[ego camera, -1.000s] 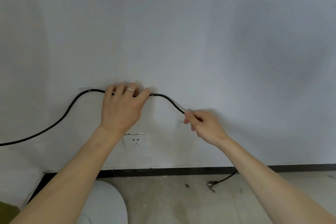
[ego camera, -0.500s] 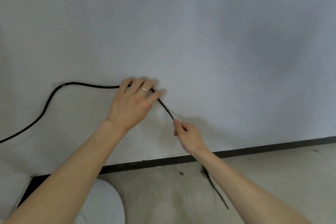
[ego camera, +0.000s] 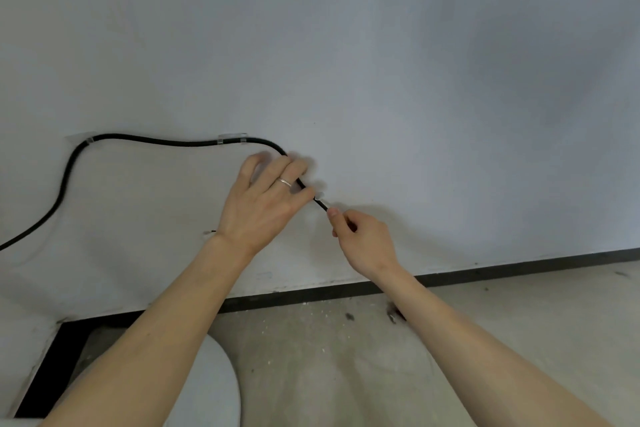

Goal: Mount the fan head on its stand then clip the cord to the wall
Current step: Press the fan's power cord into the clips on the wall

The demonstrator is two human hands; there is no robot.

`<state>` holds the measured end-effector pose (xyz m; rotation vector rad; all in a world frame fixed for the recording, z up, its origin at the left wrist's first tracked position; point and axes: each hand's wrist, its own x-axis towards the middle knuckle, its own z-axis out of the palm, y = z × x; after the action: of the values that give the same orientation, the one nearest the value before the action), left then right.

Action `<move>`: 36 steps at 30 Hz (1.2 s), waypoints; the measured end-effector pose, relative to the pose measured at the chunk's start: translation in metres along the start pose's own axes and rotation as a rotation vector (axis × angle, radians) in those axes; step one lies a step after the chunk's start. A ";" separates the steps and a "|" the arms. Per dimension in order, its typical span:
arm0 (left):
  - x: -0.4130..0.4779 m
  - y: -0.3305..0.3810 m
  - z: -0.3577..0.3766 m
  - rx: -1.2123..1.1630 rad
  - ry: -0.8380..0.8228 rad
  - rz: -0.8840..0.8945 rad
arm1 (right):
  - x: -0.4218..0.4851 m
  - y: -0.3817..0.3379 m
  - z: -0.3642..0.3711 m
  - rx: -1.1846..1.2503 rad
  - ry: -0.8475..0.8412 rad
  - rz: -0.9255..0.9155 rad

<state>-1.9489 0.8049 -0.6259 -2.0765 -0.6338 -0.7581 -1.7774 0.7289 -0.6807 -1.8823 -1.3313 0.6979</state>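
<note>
A black cord (ego camera: 156,141) runs along the white wall (ego camera: 381,62), held by a clear clip (ego camera: 90,140) at the left bend and a second clear clip (ego camera: 232,139) further right. Past that clip the cord slopes down to the right. My left hand (ego camera: 266,198) lies flat over the sloping stretch, fingers spread, pressing it to the wall. A third small clear clip (ego camera: 319,197) sits at my left fingertips. My right hand (ego camera: 360,236) pinches the cord just below that clip. The cord's lower end is hidden behind my right hand and arm.
A black baseboard (ego camera: 519,265) runs along the foot of the wall above a bare concrete floor (ego camera: 346,357). A round white object (ego camera: 207,392), partly hidden by my left arm, sits at the bottom left. Dark specks (ego camera: 393,314) lie on the floor beside my right forearm.
My left hand slid right and down along the cord, uncovering the second clip. My right hand shifted with it. The view turned right, and the wall socket is no longer seen.
</note>
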 end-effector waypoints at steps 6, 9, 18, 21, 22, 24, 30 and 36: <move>-0.001 0.001 0.009 -0.114 -0.091 -0.159 | -0.003 0.029 -0.010 -0.040 0.037 -0.121; -0.001 0.002 0.010 -0.114 -0.072 -0.177 | -0.003 0.044 -0.013 -0.145 0.065 -0.135; -0.004 -0.001 0.012 -0.086 -0.130 -0.156 | -0.001 0.038 0.017 0.172 -0.004 0.114; -0.005 -0.003 0.013 -0.089 -0.119 -0.131 | -0.001 0.030 0.034 0.303 -0.045 0.214; -0.005 -0.003 0.014 -0.094 -0.116 -0.127 | -0.002 0.028 0.040 0.349 -0.042 0.244; -0.005 -0.003 0.014 -0.097 -0.113 -0.120 | -0.004 0.024 0.050 0.420 -0.046 0.281; -0.008 -0.004 0.013 -0.102 -0.106 -0.077 | -0.004 0.016 0.058 0.472 -0.166 0.287; -0.018 -0.014 0.016 -0.102 -0.044 0.021 | 0.001 0.017 0.062 0.470 -0.257 0.288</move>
<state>-1.9659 0.8226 -0.6394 -2.1947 -0.6081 -0.7481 -1.8148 0.7412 -0.7316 -1.6441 -0.9373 1.3129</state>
